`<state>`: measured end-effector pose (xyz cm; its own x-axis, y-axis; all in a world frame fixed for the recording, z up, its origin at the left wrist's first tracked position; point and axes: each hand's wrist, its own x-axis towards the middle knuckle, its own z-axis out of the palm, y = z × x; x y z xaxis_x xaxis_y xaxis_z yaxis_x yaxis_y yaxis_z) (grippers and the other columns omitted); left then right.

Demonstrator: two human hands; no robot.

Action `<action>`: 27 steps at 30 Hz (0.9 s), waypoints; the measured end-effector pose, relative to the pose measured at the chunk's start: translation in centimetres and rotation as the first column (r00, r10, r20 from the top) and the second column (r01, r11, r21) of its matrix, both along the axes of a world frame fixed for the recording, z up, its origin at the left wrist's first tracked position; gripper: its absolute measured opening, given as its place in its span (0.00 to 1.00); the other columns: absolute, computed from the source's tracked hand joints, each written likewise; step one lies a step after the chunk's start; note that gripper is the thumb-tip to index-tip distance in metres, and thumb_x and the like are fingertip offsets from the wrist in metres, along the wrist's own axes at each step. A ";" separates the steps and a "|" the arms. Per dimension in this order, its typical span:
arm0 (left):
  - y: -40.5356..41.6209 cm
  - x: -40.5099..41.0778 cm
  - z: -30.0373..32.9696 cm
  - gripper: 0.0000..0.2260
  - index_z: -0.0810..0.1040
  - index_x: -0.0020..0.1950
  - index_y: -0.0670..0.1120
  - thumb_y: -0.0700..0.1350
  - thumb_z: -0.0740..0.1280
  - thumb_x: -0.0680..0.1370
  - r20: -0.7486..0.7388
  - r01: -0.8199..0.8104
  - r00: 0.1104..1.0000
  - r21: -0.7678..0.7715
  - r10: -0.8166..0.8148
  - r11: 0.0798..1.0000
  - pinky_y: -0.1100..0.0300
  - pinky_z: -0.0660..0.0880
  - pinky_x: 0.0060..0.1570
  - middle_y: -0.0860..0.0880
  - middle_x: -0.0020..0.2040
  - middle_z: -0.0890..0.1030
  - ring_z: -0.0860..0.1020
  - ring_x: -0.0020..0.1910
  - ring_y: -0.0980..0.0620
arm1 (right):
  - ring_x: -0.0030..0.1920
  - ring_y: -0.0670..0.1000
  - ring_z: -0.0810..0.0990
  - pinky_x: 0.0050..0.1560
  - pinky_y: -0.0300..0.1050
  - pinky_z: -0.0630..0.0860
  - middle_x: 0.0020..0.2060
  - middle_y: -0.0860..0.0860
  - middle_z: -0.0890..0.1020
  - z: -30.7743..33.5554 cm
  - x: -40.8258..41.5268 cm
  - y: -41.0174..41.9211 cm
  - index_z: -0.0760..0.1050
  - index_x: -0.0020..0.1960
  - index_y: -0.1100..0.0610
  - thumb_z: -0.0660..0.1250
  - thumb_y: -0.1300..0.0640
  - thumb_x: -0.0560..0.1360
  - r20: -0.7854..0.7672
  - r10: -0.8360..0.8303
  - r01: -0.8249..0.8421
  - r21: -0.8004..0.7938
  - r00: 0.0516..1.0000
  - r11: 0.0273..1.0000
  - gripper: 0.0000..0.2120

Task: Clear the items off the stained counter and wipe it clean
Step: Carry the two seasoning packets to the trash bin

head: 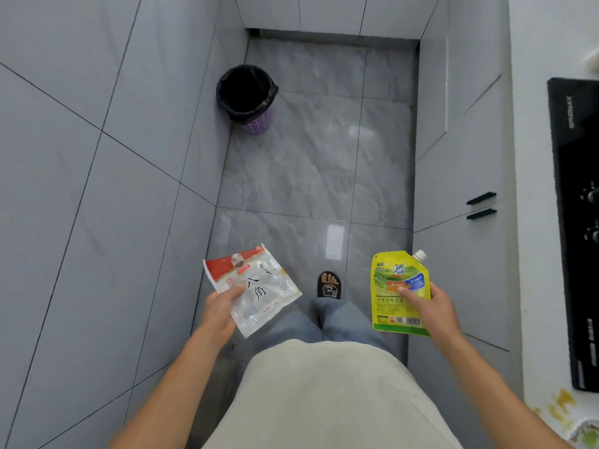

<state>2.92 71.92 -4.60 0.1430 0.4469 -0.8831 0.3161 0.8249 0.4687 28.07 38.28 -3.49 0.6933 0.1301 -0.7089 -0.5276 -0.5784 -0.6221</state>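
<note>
My left hand (219, 311) grips a flat clear plastic packet (256, 286) with a red top band and black characters, held over the floor. My right hand (432, 307) grips a yellow-green spouted pouch (397, 283) with a white cap, upright beside the cabinet fronts. A strip of the white counter (534, 286) runs down the right edge; yellow-orange stains (562, 406) show on it at the bottom right.
A purple waste bin lined with a black bag (246, 98) stands open on the grey marble floor (308, 163) against the left tiled wall. A black cooktop (577, 222) is set in the counter. Grey cabinet doors with black handles (481, 205) line the right side. My sandalled foot (329, 285) is below.
</note>
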 end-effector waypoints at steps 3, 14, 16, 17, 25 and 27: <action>2.0 1.0 0.2 0.08 0.83 0.58 0.40 0.33 0.70 0.80 -0.003 -0.096 0.995 -0.020 0.096 0.995 0.50 0.85 0.37 0.42 0.51 0.89 0.89 0.45 0.44 | 0.45 0.53 0.89 0.49 0.52 0.85 0.43 0.49 0.90 0.7 4.9 6.9 0.85 0.50 0.50 0.79 0.51 0.73 0.022 0.102 -0.103 0.044 0.995 0.994 0.07; 12.6 5.7 -0.6 0.10 0.83 0.60 0.42 0.35 0.72 0.79 -0.040 -0.286 0.958 -0.031 0.285 0.958 0.48 0.85 0.42 0.42 0.54 0.89 0.88 0.50 0.41 | 0.41 0.48 0.89 0.37 0.42 0.84 0.43 0.45 0.89 2.5 17.4 28.9 0.85 0.49 0.46 0.79 0.49 0.73 0.112 0.297 -0.310 0.129 0.948 0.942 0.06; 15.5 7.5 -0.8 0.10 0.83 0.59 0.42 0.35 0.72 0.79 -0.041 -0.281 0.959 -0.045 0.279 0.959 0.48 0.84 0.41 0.43 0.53 0.89 0.88 0.50 0.41 | 0.42 0.49 0.90 0.43 0.48 0.85 0.43 0.46 0.90 2.0 18.8 31.3 0.85 0.49 0.46 0.79 0.48 0.73 0.109 0.302 -0.313 0.104 0.947 0.944 0.07; 17.0 8.5 -0.9 0.09 0.83 0.58 0.42 0.34 0.72 0.79 -0.042 -0.284 0.958 -0.050 0.282 0.958 0.47 0.84 0.43 0.42 0.53 0.89 0.87 0.50 0.41 | 0.43 0.49 0.90 0.46 0.49 0.85 0.43 0.46 0.90 1.8 19.4 32.3 0.86 0.49 0.46 0.80 0.48 0.73 0.105 0.300 -0.310 0.094 0.948 0.946 0.07; 29.6 20.0 0.5 0.08 0.82 0.57 0.39 0.31 0.69 0.80 0.090 -0.248 0.964 -0.034 0.250 0.968 0.47 0.83 0.46 0.40 0.52 0.87 0.86 0.47 0.42 | 0.41 0.48 0.89 0.49 0.53 0.85 0.41 0.46 0.89 1.4 23.5 34.9 0.85 0.49 0.39 0.80 0.47 0.72 0.094 0.163 -0.164 0.001 0.982 0.987 0.07; 32.6 23.0 0.8 0.08 0.82 0.58 0.39 0.31 0.69 0.80 0.111 -0.223 0.968 -0.029 0.225 0.974 0.45 0.83 0.51 0.40 0.53 0.87 0.86 0.48 0.42 | 0.42 0.50 0.90 0.45 0.50 0.85 0.41 0.47 0.89 1.6 24.5 35.3 0.85 0.48 0.40 0.79 0.49 0.73 0.077 0.127 -0.126 -0.020 0.989 0.992 0.06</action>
